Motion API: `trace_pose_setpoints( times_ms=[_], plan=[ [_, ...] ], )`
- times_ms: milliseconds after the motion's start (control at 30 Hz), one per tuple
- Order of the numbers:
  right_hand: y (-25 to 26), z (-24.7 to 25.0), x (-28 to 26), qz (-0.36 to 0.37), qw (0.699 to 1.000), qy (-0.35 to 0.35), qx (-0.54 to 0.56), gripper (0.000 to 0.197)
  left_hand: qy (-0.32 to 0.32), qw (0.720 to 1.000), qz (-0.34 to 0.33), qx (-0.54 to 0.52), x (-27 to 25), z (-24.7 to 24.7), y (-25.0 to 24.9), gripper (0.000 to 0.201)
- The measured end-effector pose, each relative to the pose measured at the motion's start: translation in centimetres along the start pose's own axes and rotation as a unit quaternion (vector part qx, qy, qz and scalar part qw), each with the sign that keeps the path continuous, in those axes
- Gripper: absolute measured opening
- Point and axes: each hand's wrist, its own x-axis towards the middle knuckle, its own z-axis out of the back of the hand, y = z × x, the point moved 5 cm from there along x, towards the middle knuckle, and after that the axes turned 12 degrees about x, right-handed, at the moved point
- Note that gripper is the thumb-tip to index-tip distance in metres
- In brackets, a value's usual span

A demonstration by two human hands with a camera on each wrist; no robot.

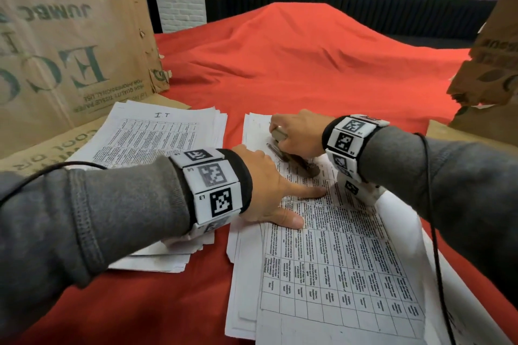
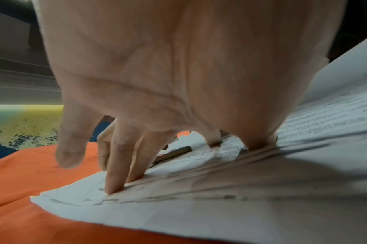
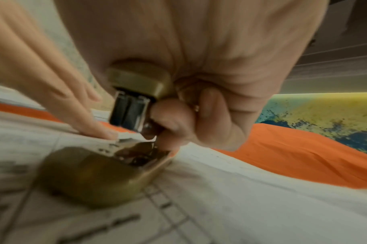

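Observation:
A stack of printed table sheets (image 1: 336, 260) lies on the red cloth (image 1: 280, 64). My left hand (image 1: 269, 190) rests on its upper left part, fingers straight and spread, with the fingertips (image 2: 115, 184) pressing the sheets (image 2: 199, 214) down. My right hand (image 1: 297, 134) is curled round the upper arm of an olive-brown stapler (image 1: 280, 136) near the stack's top corner. In the right wrist view the stapler (image 3: 136, 80) gapes, its base (image 3: 90, 178) flat on the paper and its top gripped in my right hand (image 3: 199, 107). The sheet's corner lies between the two arms.
A second stack of printed sheets (image 1: 154, 134) lies to the left, partly under my left forearm. Cardboard boxes stand at the left (image 1: 70, 36) and right (image 1: 490, 64). The cloth rises in a hump behind. A black cable (image 1: 437, 232) hangs from my right sleeve.

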Motion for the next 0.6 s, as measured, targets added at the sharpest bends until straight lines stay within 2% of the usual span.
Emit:
trace_pose_setpoints(
  times_ms=[167,300,367,433,533,600],
  plan=[
    [-3.0,1.9,-2.4,-0.023,0.995,-0.049,0.085,0.026,0.004,0.999,0.011,-0.049,0.0,-0.2,0.5,0.075],
    [-7.3,3.8,-7.7,-0.062,0.99,-0.07,0.107,0.025,0.032,0.994,0.001,-0.103,-0.8,2.6,1.2,0.069],
    [-9.7,4.6,-11.2,-0.096,0.987,-0.076,0.101,0.023,-0.018,0.997,0.026,-0.074,-0.1,5.8,1.8,0.064],
    [-11.9,5.1,-14.4,-0.133,0.984,-0.083,0.083,0.022,-0.103,0.989,0.062,-0.082,1.9,9.4,1.5,0.051],
    [-14.6,5.3,-18.5,-0.195,0.975,-0.081,0.061,0.023,-0.205,0.959,0.041,-0.193,6.6,13.8,-2.1,0.034],
    [-16.0,5.1,-20.5,-0.229,0.968,-0.069,0.07,0.025,-0.232,0.938,0.024,-0.256,9.2,16.0,-5.1,0.033]
  ],
)
